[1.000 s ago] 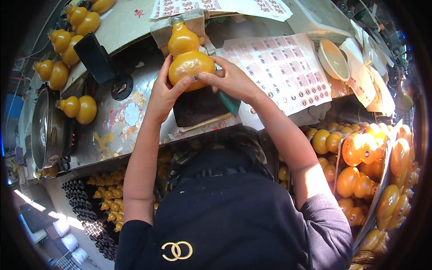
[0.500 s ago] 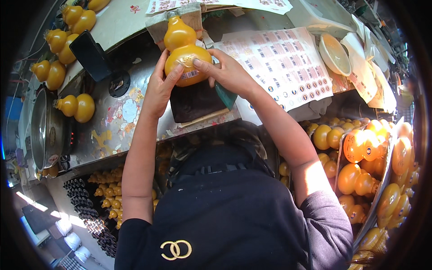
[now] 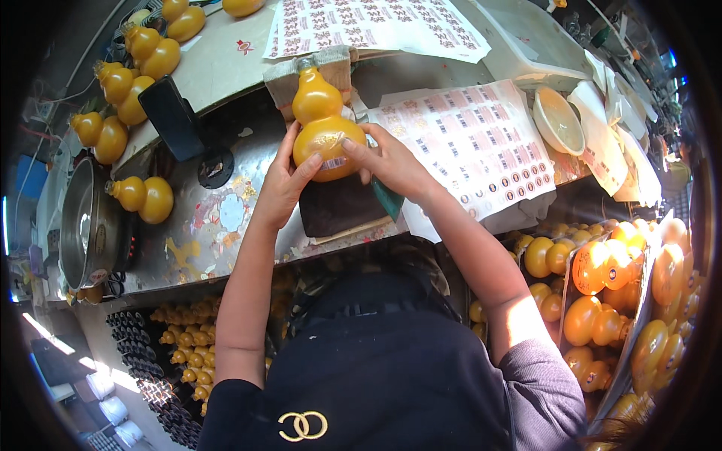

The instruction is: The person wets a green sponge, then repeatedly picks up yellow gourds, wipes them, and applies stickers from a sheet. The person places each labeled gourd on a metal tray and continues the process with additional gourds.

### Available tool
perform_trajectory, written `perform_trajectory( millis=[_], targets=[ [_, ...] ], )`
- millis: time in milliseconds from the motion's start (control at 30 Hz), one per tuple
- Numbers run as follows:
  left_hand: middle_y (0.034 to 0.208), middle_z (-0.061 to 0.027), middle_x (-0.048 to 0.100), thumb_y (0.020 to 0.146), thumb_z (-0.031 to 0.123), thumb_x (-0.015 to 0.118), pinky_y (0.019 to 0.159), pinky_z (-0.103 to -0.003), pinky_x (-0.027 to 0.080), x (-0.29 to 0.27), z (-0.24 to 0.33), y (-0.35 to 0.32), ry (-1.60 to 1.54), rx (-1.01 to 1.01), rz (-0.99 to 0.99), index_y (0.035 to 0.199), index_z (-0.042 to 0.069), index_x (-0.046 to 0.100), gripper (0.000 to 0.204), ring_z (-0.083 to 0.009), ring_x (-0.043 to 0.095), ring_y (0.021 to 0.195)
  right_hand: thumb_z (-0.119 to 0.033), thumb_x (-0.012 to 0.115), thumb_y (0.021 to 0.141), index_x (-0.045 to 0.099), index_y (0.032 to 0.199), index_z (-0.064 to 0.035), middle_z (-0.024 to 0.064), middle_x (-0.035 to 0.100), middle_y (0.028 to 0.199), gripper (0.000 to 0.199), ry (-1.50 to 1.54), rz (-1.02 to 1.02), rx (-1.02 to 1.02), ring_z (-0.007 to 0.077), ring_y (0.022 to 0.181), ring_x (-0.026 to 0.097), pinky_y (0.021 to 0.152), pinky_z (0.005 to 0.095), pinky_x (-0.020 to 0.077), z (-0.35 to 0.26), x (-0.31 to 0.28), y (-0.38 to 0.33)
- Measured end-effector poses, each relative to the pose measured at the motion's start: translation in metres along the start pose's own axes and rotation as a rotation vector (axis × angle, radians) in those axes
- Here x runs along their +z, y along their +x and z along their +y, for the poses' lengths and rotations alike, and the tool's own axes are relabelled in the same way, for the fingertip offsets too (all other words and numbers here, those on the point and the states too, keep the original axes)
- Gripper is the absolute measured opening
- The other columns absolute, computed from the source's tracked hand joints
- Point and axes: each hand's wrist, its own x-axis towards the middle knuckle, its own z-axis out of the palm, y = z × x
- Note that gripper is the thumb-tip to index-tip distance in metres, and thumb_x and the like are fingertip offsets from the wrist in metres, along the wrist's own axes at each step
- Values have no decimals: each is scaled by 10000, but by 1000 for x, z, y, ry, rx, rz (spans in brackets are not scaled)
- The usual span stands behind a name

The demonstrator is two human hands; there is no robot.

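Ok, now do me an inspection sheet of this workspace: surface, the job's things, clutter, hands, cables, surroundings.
Surface: metal bench, blotched with colour in patches.
Job's things: yellow gourd-shaped bottle, barcode sticker on its lower bulb; printed sticker sheet to the right.
Clutter: dark phone-like device and metal pan at left, pale bowl at right.
Hands: left hand and right hand hold the bottle's lower bulb from either side.
Cables: what looks like a dark cable bunched by the pan, ends unclear.
Surroundings: more yellow gourds stacked at right and lower left; white buckets at far lower left.
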Motion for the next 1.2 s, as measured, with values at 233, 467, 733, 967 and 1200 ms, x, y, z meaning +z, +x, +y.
perform_trajectory(
  millis=[233,467,733,967,1200],
  targets=[
    [1386,-136,424,870,324,699,1049,-297,351,1,3,0,34,-20,41,1488,0,207,854,-194,436,1266,-478,586,914,436,1306,8,41,589,872,642,-40,-43,12,78,673,549,628,220,451,-2,-1,0],
    [1379,-113,442,895,294,671,1063,-304,327,12,9,-5,46,25,37,1481,6,241,782,-180,432,1265,-516,608,886,472,1260,15,63,629,905,663,34,-135,-19,96,658,591,641,225,471,-3,-10,2],
    [1386,-135,435,868,262,710,1047,-303,364,6,1,-4,5,31,54,1475,-11,238,816,-197,449,1263,-491,622,887,469,1277,5,68,632,942,649,-25,-96,-42,100,670,597,644,228,472,-2,-5,-1],
    [1355,-136,466,864,375,697,1033,-300,366,10,2,3,27,8,132,1451,-31,294,819,-187,461,1243,-490,598,904,447,1337,-16,61,626,950,660,-77,-111,-43,98,716,599,672,234,462,-2,-4,-4],
    [1362,-135,457,854,405,702,1036,-298,367,-2,-1,3,18,-15,82,1471,-9,250,870,-188,461,1239,-464,671,862,468,1252,15,70,642,913,650,-36,-83,-56,102,684,588,677,230,472,-4,-4,-5]
  ],
)
